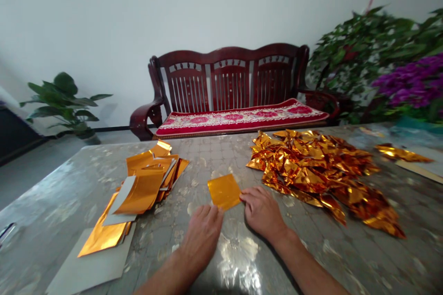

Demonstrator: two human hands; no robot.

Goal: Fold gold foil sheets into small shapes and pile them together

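A small square of gold foil paper [224,191] lies flat on the glossy table [242,258]. My left hand [202,235] rests knuckles up at its near edge, fingertips pressed on the sheet's lower corner. My right hand [262,212] lies beside the sheet's right edge, fingers curled together and touching it. To the left sits a loose stack of flat gold sheets [148,179], some showing white backs. At the right lies a heap of folded gold foil pieces [318,175].
A dark wooden bench [228,87] with a red cushion stands behind the table. A potted plant [64,101] stands on the floor at left. Green foliage and purple flowers [408,78] fill the right. More gold foil [401,153] lies at the table's far right.
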